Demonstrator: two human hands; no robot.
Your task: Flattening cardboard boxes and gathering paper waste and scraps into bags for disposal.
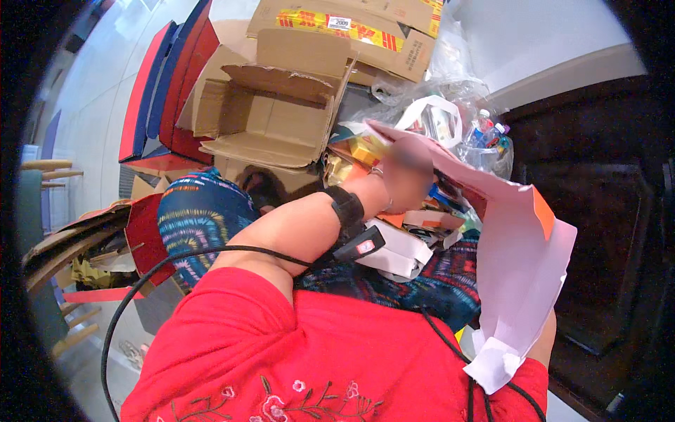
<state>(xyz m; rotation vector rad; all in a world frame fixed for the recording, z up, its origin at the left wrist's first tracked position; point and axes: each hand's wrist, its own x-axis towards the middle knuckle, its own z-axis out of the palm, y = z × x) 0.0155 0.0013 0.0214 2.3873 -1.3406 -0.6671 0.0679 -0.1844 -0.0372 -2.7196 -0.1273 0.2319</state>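
My left arm, with a black strap (345, 208) on it, reaches across to the middle. My left hand (406, 176) is blurred, against the inner side of a large bent sheet of pink-white cardboard (519, 264); its grip cannot be made out. That cardboard runs from beyond the hand to my right side and hides my right hand; only a strip of my right arm (546, 337) shows behind it. Below my left hand lie a small open white carton (395, 248) and other flattened packaging. A yellow box (365, 150) sits just left of the hand.
An opened brown cardboard box (269, 113) stands ahead, with a taped carton (343, 31) behind. Red and blue box pieces (174, 100) lean at left. Plastic bottles (488, 134) in a clear bag lie near a dark wooden panel (585, 211). A black cable (126, 300) loops at left.
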